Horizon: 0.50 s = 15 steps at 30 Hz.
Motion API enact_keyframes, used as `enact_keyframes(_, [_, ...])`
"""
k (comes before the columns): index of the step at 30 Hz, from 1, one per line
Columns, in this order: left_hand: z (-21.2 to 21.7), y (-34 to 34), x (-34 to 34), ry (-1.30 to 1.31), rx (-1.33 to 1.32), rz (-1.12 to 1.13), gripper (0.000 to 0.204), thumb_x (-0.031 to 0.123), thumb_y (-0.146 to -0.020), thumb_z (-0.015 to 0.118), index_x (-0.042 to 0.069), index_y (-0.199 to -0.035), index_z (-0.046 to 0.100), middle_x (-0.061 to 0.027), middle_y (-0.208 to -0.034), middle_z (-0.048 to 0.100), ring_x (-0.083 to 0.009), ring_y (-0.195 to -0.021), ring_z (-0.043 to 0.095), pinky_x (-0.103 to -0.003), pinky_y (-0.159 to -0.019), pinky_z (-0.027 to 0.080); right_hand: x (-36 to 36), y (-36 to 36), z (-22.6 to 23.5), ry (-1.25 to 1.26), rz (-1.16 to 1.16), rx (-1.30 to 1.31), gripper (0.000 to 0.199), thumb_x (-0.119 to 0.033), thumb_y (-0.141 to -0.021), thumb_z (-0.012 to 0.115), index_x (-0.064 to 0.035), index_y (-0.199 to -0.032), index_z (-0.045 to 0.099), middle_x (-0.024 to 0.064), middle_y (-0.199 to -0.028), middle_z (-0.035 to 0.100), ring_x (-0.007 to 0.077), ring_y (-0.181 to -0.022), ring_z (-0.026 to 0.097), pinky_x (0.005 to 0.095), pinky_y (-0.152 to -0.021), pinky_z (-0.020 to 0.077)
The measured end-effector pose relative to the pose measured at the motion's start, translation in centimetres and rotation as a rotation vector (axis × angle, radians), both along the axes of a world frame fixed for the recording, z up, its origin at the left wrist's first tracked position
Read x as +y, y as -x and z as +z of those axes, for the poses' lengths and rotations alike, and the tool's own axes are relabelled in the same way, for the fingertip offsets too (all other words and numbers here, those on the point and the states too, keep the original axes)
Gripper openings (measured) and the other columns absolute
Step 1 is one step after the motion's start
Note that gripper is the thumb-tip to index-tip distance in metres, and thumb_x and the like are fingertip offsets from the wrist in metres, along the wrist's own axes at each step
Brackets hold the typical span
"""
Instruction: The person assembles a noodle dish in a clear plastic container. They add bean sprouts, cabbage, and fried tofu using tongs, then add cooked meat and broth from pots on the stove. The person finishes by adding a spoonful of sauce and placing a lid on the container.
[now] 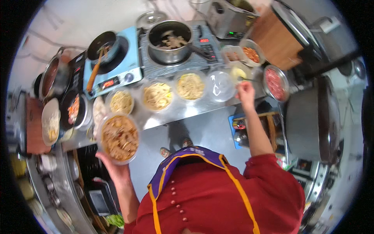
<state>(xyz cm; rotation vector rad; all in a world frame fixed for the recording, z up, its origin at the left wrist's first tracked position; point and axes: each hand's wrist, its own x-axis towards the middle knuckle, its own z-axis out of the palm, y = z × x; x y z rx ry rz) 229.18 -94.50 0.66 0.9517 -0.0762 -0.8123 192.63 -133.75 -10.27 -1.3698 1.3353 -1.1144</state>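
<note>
My left hand (117, 171) holds up a round clear plastic tub of sliced meat in brown sauce (120, 139) at the near left edge of the counter, its fingers mostly hidden behind the tub. At the right, the fingers of my right hand (246, 93) are closed at a small spoon (249, 80), over a container of pale yellow food (237, 73). Just left of that hand sits a clear empty-looking tub (220, 86). Tubs of noodles (190, 85), noodles with yellow pieces (157, 95) and more noodles (121, 102) stand along the counter (171, 116).
A steel pot (170, 54) with food and a dark pan (102, 46) with a wooden-handled utensil (94, 74) sit on two cooktops. Bowls of raw meat (276, 84) and orange-red bits (251, 54) stand right. A large grey pot (311, 121) is at far right.
</note>
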Motion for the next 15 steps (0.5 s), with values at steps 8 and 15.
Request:
enact_keyframes(8, [-0.2,4.3,-1.1,-0.031,0.031,-0.015,0.089,0.072,-0.091,0.039,0.008,-0.153,0.028,-0.0090,-0.156,0.035,-0.0253,-0.143,0.033,-0.043,-0.118,0.025,5.9,-3.8,12.5,-0.112,0.400,-0.289,0.032,-0.012,-0.097,0.056,-0.0014,-0.127,0.057,-0.0023,-0.080,0.059,0.0029,-0.051,0.041,0.0179,-0.043,0.0325])
enact_keyframes(15, [-0.2,8.6,0.0,-0.041,0.004,0.034,0.093,0.073,-0.090,0.041,0.000,-0.149,0.032,-0.0129,-0.149,0.043,-0.0255,-0.137,0.042,-0.042,-0.113,0.036,15.9,-17.1,13.4,-0.465,1.115,-0.141,0.034,-0.014,-0.097,0.058,-0.0047,-0.129,0.057,-0.0013,-0.080,0.056,0.0065,-0.058,0.050,0.0207,-0.050,0.0401])
